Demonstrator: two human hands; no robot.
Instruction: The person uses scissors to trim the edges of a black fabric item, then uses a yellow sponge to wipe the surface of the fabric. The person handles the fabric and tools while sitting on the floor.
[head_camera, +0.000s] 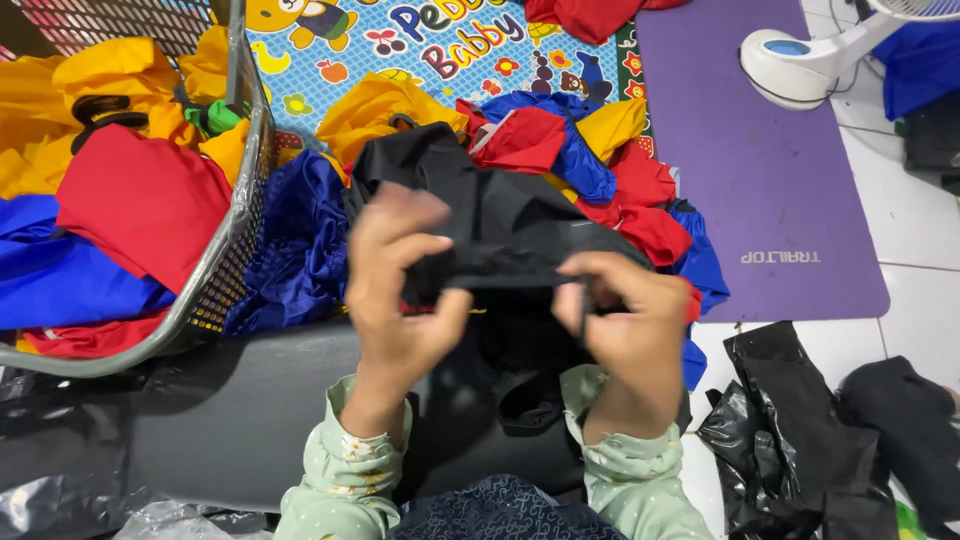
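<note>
Below me I see a white tiled floor (915, 235), evenly and brightly lit. A purple mat (770, 170) lies across it, and just beside that, on its left, a colourful children's play mat (400, 50) with cartoon figures. The white base of a standing fan (800, 65) rests on the purple mat's upper right corner. Crumpled black plastic bags (790, 440) lie on the tiles at lower right.
</note>
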